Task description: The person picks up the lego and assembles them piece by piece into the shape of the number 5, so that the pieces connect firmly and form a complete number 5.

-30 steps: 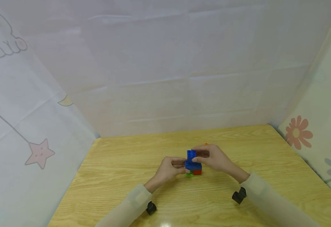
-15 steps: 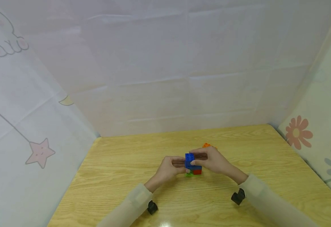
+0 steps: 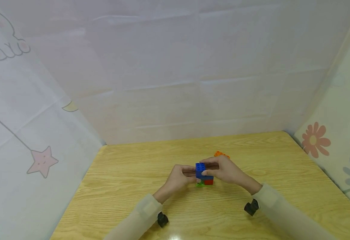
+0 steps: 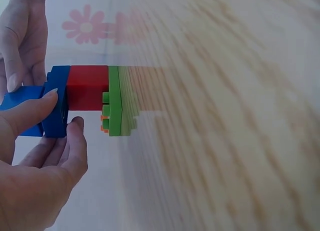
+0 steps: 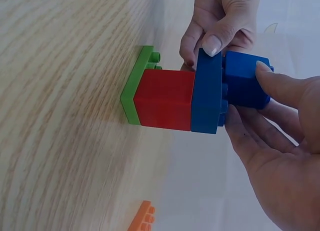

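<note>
A small toy-brick stack stands on the table. Its green base plate (image 5: pixel 134 86) carries a red brick (image 5: pixel 165 98), topped by a wider dark blue brick (image 5: pixel 206 96) that overhangs on the left. On that overhanging end sits a smaller blue brick (image 5: pixel 245 80), looking slightly tilted in the right wrist view; I cannot tell whether it is fully seated. My right hand (image 3: pixel 228 170) pinches this upper brick between thumb and fingers. My left hand (image 3: pixel 175 182) grips the wide blue brick by its overhanging end, thumb in front and fingers behind.
An orange studded piece (image 3: pixel 222 154) lies behind my right hand, partly hidden by it. The wooden table (image 3: pixel 132 180) meets cloth-covered walls at its back and sides, printed with flowers, a star and an animal.
My right hand has lowered the small blue brick onto the left end of the wide blue one, shifting slightly left. More of the orange piece shows. My left hand has stayed put.
</note>
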Tool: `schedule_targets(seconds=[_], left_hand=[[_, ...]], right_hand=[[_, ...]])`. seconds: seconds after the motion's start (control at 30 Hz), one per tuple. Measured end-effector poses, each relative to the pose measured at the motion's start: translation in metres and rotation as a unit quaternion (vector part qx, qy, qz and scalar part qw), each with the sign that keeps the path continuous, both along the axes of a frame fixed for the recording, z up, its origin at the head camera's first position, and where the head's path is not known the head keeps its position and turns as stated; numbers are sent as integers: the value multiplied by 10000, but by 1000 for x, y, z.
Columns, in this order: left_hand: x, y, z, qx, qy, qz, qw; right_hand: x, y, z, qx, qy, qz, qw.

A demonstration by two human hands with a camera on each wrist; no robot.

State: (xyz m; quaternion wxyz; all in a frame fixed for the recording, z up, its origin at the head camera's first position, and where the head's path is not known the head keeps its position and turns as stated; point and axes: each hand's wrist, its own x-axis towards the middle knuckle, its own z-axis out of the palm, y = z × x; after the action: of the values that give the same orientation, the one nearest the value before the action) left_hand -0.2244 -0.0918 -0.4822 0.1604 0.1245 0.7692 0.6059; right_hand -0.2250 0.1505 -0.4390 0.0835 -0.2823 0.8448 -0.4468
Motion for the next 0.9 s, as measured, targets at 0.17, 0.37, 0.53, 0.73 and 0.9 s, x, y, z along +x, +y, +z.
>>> schedule_targets(seconds=[0.17, 0.37, 0.53, 0.73, 0.9], left_hand=[[0, 1, 1, 31, 9, -4, 10000], [0, 2, 1, 45, 65, -3, 10000], [1, 1, 1, 64, 75, -18, 9999], [2, 2, 0, 49, 96, 8, 9999], [4, 3, 0, 80, 106, -4, 9999]], right_hand=[[-1, 0, 1, 112, 98, 96, 9998], [-1, -1, 0, 253, 437, 256, 9984], [-1, -1, 0, 229, 530, 255, 9980], [1, 0, -1, 298, 561, 229, 9977], [2, 1, -4, 293, 571, 162, 9978]])
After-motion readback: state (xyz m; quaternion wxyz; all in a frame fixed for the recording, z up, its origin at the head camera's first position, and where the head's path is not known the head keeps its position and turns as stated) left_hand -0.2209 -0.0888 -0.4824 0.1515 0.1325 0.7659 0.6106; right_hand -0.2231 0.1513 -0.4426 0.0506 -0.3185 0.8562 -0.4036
